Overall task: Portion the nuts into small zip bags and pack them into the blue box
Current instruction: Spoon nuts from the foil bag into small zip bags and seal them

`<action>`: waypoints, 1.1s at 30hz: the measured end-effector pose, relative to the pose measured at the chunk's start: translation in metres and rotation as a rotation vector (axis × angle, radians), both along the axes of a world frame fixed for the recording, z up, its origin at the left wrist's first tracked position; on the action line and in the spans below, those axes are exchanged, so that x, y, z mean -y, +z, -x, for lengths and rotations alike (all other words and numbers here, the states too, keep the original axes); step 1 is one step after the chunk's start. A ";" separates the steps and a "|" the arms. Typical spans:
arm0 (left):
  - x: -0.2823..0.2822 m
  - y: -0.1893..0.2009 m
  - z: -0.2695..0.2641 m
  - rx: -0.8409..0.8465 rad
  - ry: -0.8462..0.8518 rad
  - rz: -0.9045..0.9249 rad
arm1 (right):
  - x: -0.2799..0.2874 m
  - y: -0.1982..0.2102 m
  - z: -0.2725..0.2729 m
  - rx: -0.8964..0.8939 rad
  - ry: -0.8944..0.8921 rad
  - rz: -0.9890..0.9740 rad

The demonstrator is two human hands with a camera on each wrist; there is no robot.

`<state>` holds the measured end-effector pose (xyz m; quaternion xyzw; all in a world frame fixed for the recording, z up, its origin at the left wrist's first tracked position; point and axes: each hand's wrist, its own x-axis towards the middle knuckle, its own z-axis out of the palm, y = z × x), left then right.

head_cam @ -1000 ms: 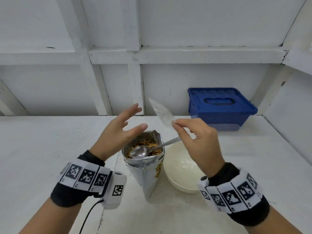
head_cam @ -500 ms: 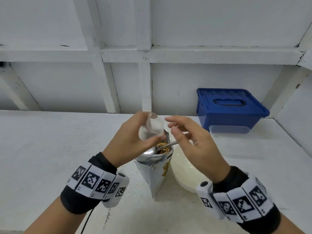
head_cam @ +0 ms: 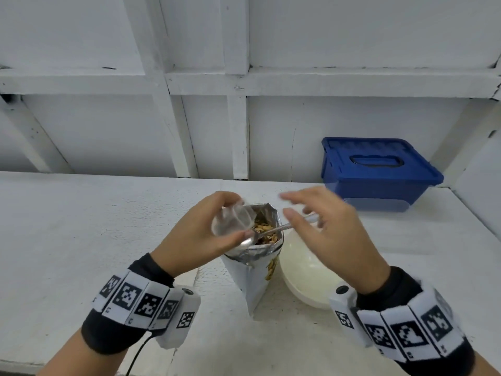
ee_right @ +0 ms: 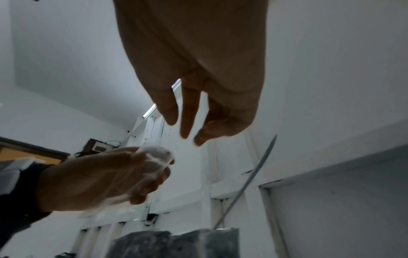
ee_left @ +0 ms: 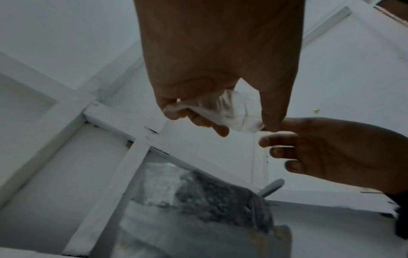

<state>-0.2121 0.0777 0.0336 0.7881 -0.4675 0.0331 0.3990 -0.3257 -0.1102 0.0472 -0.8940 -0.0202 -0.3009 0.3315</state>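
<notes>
While your left hand [head_cam: 200, 234] pinches zip bag [head_cam: 233, 219] over nut pouch [head_cam: 257, 256], right hand [head_cam: 325, 234] hangs empty, fingers loose beside it; film flimsy, slippery, take rim

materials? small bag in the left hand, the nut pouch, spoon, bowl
Small zip bag: thin clear plastic film; see-through and crumpled in the left hand.
Nut pouch: looks like foil-lined laminate; silvery, creased inside at the open top.
Spoon: likely polished metal; mirror-like shine.
Bowl: cream, smooth, soft gloss; plastic or ceramic, can't tell.
</notes>
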 end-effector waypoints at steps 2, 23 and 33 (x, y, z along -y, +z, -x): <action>-0.010 -0.004 -0.006 -0.040 0.079 -0.003 | 0.011 -0.003 0.003 0.002 -0.191 -0.011; -0.012 -0.027 -0.024 -0.265 0.140 -0.100 | 0.009 0.003 -0.016 0.128 0.104 0.125; -0.012 -0.028 -0.026 -0.277 0.144 -0.095 | 0.003 -0.036 -0.034 -0.053 0.007 -0.028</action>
